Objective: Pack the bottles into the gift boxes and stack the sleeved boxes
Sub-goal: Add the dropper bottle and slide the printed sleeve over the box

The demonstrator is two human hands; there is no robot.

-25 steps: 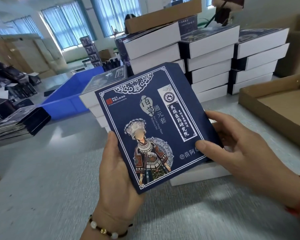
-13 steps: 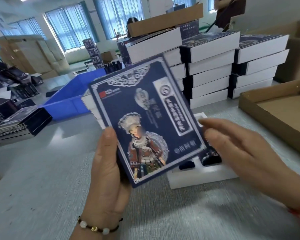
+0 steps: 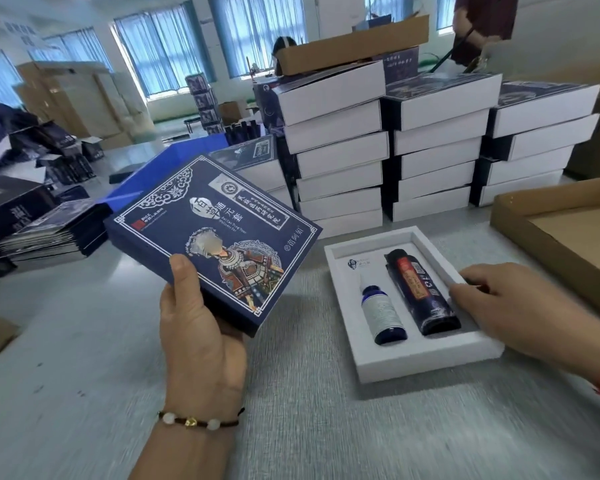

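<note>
My left hand (image 3: 201, 337) grips a dark blue printed sleeve (image 3: 212, 233) by its near corner, thumb on top, holding it up over the table to the left. A white gift box tray (image 3: 347, 317) lies open on the grey table at centre right. Two bottles lie in it: a small blue bottle (image 3: 381, 313) with a white label and a bigger dark bottle (image 3: 420, 292) with a red label. My right hand (image 3: 513, 306) rests on the tray's right rim, fingers curved over the edge.
Stacks of sleeved white boxes (image 3: 433, 150) stand behind the tray. A shallow cardboard tray (image 3: 568, 233) lies at the right. A pile of flat sleeves (image 3: 49, 233) and a blue plastic bin (image 3: 132, 185) are at the left. A person (image 3: 482, 26) stands at the back.
My left hand has swung the sleeve off to the left, uncovering the white tray and its two bottles. My right hand let go of the sleeve and dropped to the tray's right rim.
</note>
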